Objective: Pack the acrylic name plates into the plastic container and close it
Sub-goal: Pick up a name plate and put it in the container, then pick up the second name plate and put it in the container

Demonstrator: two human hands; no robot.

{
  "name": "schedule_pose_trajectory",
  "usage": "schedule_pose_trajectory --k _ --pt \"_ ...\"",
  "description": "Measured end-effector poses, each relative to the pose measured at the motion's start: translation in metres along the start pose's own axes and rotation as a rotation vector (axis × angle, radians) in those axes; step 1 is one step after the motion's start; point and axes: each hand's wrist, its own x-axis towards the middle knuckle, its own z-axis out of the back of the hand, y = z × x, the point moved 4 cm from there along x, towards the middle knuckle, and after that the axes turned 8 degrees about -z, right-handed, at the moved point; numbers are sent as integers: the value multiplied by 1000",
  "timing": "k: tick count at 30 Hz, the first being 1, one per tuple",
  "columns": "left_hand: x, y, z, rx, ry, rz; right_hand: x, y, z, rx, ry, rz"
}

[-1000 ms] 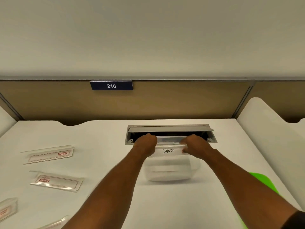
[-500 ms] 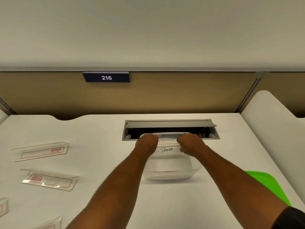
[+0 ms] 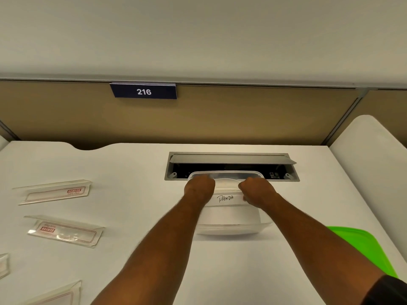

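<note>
Four plates lie on the desk (image 3: 136, 249) at 9 o'clock: one (image 3: 55, 192) farthest, one (image 3: 66, 231) nearer, two cut off at the frame edge (image 3: 3, 264) (image 3: 55, 293). At centre, the left hand (image 3: 199, 187) and right hand (image 3: 256, 190) curl their fingers over the near rim of the container (image 3: 229, 219), labelled "PANDA", gripping it. A cable tray (image 3: 231, 165) sits at 12 o'clock behind it. A green lid (image 3: 361, 245) lies at 4 o'clock.

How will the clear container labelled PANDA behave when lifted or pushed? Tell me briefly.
The plastic container looks thin-walled and translucent, so it is probably light and slightly flexible. Its broad base suggests it would slide rather than tip. Both hands grip its rim.
</note>
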Motion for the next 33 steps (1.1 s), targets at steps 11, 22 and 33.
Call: schedule_pose_trajectory --k 11,22,33 --pt "-9 -4 -2 -70 -25 -46 -5 5 4 22 6 -37" --pt "-82 22 57 -216 -417 -144 -20 82 119 223 -345 -65" --pt "-255 164 51 -106 -519 225 -70 254 170 401 -494 168"
